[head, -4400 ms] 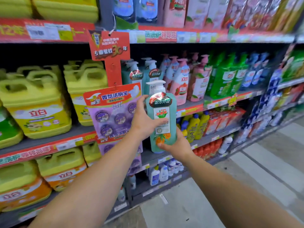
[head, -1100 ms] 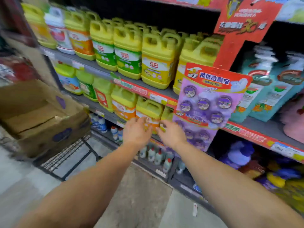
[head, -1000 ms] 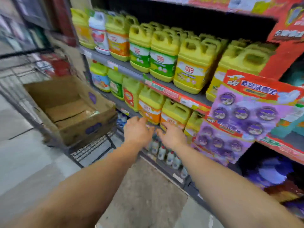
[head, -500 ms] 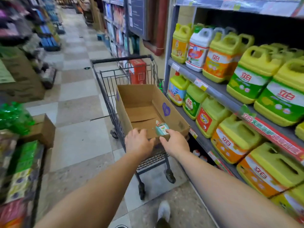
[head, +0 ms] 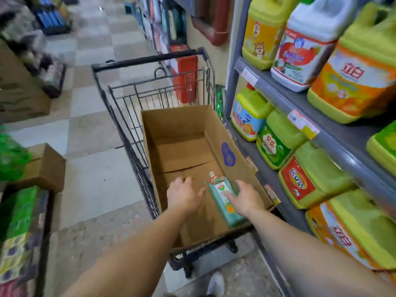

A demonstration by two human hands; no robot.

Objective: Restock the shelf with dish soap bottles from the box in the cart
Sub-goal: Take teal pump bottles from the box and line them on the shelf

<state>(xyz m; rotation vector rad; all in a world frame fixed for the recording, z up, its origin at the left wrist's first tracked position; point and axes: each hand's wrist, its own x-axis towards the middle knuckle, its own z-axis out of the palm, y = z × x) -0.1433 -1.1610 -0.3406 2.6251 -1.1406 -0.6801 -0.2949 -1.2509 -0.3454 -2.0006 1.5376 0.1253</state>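
Lower left of frame: stacked green and purple packaged goods [head: 19, 228] with a small brown carton [head: 46, 166] on top, standing off the aisle.

Centre: a black wire shopping cart [head: 120, 108], parked close beside the shelving, we judge so that stock moves across in one short reach. In it sits an open brown cardboard box [head: 180, 125], flaps down.

Centre, lower: our left hand [head: 184, 197], fingers spread and relaxed over the box floor, holding nothing.

Just right of it: one teal plastic dish soap bottle with a white pump top [head: 224, 200], flat on the box floor near the right wall; we see no other bottle in the box.

Next: our right hand [head: 246, 199], fingers spread, at the bottle's right side; whether it touches, we cannot tell.

Right of frame: grey metal shelf [head: 334, 133] carrying yellow-green detergent jugs [head: 353, 78].
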